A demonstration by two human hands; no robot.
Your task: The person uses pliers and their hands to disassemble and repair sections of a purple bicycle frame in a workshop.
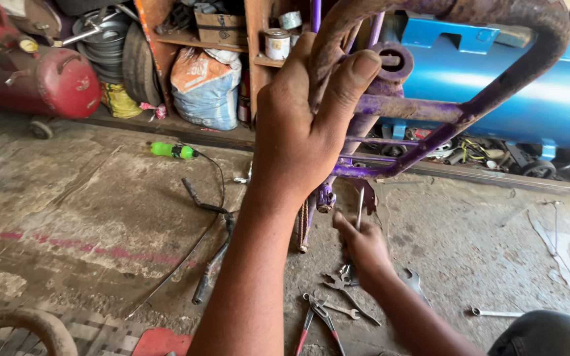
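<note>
**Two hands on a purple frame**

While the right hand [364,247] pinches a thin metal rod [360,206] below the purple bicycle frame [430,125], one pair of red-handled pliers [308,320] and about four spanners [417,283] lie around it. Above, the left hand [308,122] clenches the frame's rusty tube. Beyond it, one white-and-orange sack [204,89] sits left, one round tin [276,44] on a shelf, one blue tank [549,92] right.

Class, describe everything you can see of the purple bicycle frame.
The purple bicycle frame is welded metal tubing, its paint chipped and rusty brown along the top curved tube. It stands raised off the concrete floor before a blue tank. The left hand grips its upper tube; the right hand works below it.
</note>
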